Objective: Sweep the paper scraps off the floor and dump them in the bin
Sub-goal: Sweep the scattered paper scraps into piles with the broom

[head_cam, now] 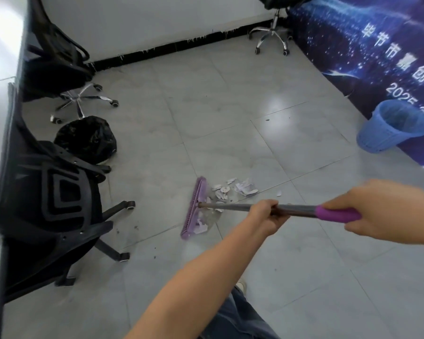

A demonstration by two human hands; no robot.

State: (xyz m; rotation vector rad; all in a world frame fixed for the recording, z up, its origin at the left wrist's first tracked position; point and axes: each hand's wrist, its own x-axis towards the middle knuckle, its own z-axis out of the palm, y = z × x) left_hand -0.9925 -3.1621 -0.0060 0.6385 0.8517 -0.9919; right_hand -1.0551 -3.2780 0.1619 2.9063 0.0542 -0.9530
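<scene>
Purple broom (196, 209) reaches beyond the left hand (264, 218), corralling paper scraps (230, 192); left hand clasps its shaft, right hand (382, 209) its grip, for leverage.

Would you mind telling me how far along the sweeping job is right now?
Done: most paper scraps lie gathered in a loose pile against the broom head. In hand: the left hand grips the metal shaft, the right hand the purple grip. Left: one stray scrap lies apart from the pile, and everything is on the floor, well short of the blue bin.
</scene>
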